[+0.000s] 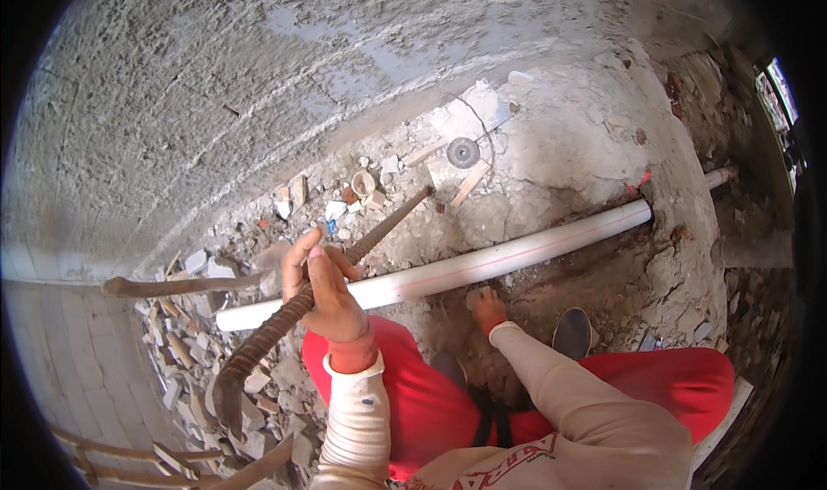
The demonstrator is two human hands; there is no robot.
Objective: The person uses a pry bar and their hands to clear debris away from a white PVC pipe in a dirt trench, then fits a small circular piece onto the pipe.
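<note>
My left hand [338, 311] is closed around a rusty ribbed steel bar [274, 328]. The bar slants across the white pipe, its hooked end low on the left and its straight tip reaching the dirt up and to the right. Beneath the pipe, my right hand [489, 310] is down at the soil, its fingers closed on a pale lump of rubble [475, 297]. The white plastic pipe [517, 253] with a red stripe lies in a shallow trench between me and the wall. Its right end meets the broken ground.
A wooden-handled tool [185, 286] lies on rubble left of my left hand. A grey cutting disc [463, 152] sits near the rough wall [258, 68]. Broken masonry [202, 352] is heaped at the left, beside wooden poles [129, 447]. My shoe [571, 333] stands near the trench.
</note>
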